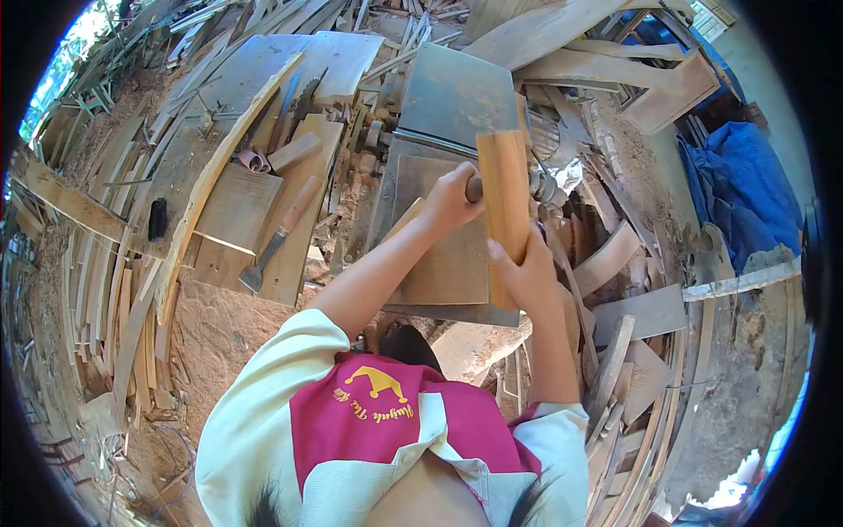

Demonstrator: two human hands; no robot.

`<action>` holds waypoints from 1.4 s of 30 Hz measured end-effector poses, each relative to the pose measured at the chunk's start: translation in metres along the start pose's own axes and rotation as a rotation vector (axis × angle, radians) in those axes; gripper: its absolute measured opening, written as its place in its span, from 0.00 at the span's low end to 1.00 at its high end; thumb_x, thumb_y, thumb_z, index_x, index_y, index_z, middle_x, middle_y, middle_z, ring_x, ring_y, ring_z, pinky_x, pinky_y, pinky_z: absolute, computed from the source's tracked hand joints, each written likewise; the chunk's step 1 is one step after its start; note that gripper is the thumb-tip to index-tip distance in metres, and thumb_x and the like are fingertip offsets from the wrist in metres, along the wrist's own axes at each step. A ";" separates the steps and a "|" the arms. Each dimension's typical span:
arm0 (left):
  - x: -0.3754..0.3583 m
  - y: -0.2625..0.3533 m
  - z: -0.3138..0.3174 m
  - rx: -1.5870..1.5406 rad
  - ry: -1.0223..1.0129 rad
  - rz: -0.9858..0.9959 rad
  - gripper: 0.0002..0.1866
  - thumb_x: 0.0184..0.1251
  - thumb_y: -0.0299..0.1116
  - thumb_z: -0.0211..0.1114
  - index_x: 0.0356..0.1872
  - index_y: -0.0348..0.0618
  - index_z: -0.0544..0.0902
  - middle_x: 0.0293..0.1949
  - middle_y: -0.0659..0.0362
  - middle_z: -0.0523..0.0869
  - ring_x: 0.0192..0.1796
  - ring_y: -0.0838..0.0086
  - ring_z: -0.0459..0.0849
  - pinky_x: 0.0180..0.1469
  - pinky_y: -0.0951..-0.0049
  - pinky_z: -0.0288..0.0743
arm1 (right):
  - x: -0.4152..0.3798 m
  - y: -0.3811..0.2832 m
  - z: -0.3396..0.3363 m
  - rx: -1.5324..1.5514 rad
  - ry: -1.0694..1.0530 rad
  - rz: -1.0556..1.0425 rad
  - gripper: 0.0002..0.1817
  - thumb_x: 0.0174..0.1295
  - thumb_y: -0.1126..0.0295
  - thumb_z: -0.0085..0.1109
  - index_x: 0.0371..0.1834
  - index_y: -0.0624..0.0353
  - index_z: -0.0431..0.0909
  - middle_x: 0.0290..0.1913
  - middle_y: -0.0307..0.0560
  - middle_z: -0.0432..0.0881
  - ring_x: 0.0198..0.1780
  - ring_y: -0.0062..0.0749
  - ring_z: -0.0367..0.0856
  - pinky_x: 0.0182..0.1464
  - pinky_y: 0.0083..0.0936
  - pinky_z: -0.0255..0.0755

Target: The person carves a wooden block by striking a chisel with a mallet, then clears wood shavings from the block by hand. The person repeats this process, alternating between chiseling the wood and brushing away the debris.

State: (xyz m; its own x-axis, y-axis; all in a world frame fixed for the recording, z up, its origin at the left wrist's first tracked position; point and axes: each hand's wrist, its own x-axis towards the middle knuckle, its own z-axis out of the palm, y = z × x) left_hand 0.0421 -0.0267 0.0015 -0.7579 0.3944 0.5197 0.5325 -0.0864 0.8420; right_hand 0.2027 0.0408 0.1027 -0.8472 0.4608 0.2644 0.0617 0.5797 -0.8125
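A thick, yellowish wooden block (504, 206) stands lengthwise over the right side of the machine bench. Its lower part is in my right hand (529, 272), with the thumb along the near face. My left hand (450, 204) is closed at the block's left side, with the fingers against a dark rounded end (474, 189); what that piece belongs to is hidden behind the block. A metal spindle fitting (546, 187) shows just right of the block. Beneath my hands lies a flat brown board (443, 272), and beyond it a grey metal plate (461, 92) dusted with sawdust.
On the left bench lie a wide chisel (279, 235) with a wooden handle, a small wood block (296, 152), a saw blade (307, 95) and a black object (158, 219). Wood offcuts (628, 321) are piled at right. A blue tarp (742, 189) hangs at far right.
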 end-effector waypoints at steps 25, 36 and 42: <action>0.020 -0.018 -0.019 0.051 0.077 0.021 0.12 0.43 0.31 0.66 0.28 0.39 0.72 0.23 0.49 0.76 0.26 0.55 0.76 0.30 0.69 0.71 | 0.018 0.067 -0.022 0.081 0.017 0.147 0.22 0.53 0.67 0.57 0.50 0.64 0.69 0.39 0.48 0.76 0.35 0.31 0.75 0.38 0.26 0.72; 0.017 -0.018 -0.014 0.034 0.055 0.035 0.11 0.44 0.31 0.65 0.26 0.39 0.71 0.21 0.50 0.75 0.25 0.57 0.75 0.29 0.68 0.70 | 0.018 0.116 0.015 0.039 0.031 0.101 0.29 0.52 0.59 0.59 0.51 0.70 0.66 0.41 0.50 0.76 0.38 0.31 0.76 0.41 0.25 0.70; 0.023 -0.021 -0.019 0.045 0.064 0.015 0.12 0.45 0.31 0.64 0.26 0.38 0.70 0.20 0.51 0.74 0.23 0.60 0.72 0.29 0.70 0.69 | 0.004 0.181 0.007 0.348 0.545 0.448 0.21 0.52 0.62 0.60 0.41 0.71 0.73 0.40 0.53 0.77 0.42 0.35 0.76 0.44 0.28 0.70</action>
State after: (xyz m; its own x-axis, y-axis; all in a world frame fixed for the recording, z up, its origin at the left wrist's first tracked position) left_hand 0.0064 -0.0335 -0.0015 -0.7715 0.3336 0.5418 0.5594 -0.0499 0.8274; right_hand 0.2069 0.1429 -0.0472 -0.3967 0.9178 0.0173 0.0911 0.0581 -0.9941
